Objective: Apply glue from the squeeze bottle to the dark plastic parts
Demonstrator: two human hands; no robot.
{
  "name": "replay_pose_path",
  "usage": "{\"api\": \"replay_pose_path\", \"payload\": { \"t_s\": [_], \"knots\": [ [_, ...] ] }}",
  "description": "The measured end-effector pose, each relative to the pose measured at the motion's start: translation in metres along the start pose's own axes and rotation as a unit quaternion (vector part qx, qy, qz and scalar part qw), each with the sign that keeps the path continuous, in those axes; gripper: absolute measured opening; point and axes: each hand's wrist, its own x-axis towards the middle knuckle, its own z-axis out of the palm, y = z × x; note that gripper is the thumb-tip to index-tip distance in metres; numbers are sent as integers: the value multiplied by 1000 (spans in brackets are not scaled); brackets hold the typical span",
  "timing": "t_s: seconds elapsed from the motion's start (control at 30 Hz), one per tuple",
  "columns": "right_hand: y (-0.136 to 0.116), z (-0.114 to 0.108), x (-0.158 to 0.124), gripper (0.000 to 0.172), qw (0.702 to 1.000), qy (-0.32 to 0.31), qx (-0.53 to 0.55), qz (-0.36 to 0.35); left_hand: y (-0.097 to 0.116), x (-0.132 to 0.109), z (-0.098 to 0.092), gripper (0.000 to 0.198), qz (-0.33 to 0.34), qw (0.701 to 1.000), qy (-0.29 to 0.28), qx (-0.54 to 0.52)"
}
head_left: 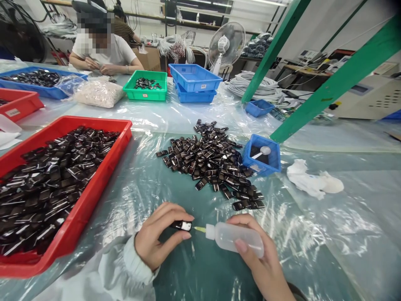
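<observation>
My left hand (158,238) pinches a small glossy black part (181,225) between thumb and fingers, just above the plastic-covered table. My right hand (261,257) grips a translucent squeeze bottle (233,238) lying sideways, and its yellow nozzle tip (199,229) points at the end of the black part, nearly touching it. A pile of the same black parts (209,161) lies beyond my hands. More of them fill a red tray (94,196) on the left.
A small blue bin (272,167) holding a white spoon sits right of the pile, with a crumpled white cloth (313,182) beyond it. Green, blue and red trays, a bag of white parts and a fan stand farther back. A person (105,52) works across the table. Green struts slant at right.
</observation>
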Motion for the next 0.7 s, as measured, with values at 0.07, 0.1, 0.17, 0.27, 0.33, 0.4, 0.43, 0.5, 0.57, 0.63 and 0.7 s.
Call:
{"api": "replay_pose_path", "payload": {
  "t_s": [0.07, 0.1, 0.17, 0.27, 0.33, 0.4, 0.43, 0.5, 0.57, 0.63, 0.7],
  "knots": [
    [0, 1, -1, 34, 1000, -5, 9, 2, 1, 0, 0, 17, 7, 1000, -7, 1],
    [0, 2, -1, 34, 1000, -5, 14, 2, 1, -1, 1, 17, 10, 1000, -11, 2],
    [1, 1, -1, 35, 1000, -4, 23, 5, 3, -1, 1, 18, 13, 1000, -15, 4],
    [2, -1, 1, 33, 999, -14, 33, 9, 7, -2, 2, 17, 14, 1000, -12, 2],
    [2, -4, 2, 32, 999, -35, 33, 8, 9, -3, 2, 17, 14, 1000, -6, -2],
    [1, -5, 3, 32, 998, -47, 38, 14, 11, -3, 2, 17, 14, 1000, -2, -8],
    [1, -5, 4, 33, 998, -49, 41, 20, 12, -4, 2, 17, 15, 1000, -1, -9],
    [1, -5, 3, 33, 997, -44, 49, 33, 12, -5, 3, 17, 17, 1000, 1, -11],
    [2, -6, 3, 33, 997, -48, 52, 34, 13, -5, 3, 16, 18, 1000, 3, -10],
    [4, -6, 3, 32, 997, -59, 47, 22, 13, -5, 3, 16, 19, 1000, 7, -9],
    [5, -8, 3, 31, 996, -79, 37, 6, 14, -5, 3, 17, 19, 1000, 11, -10]
  ]
}}
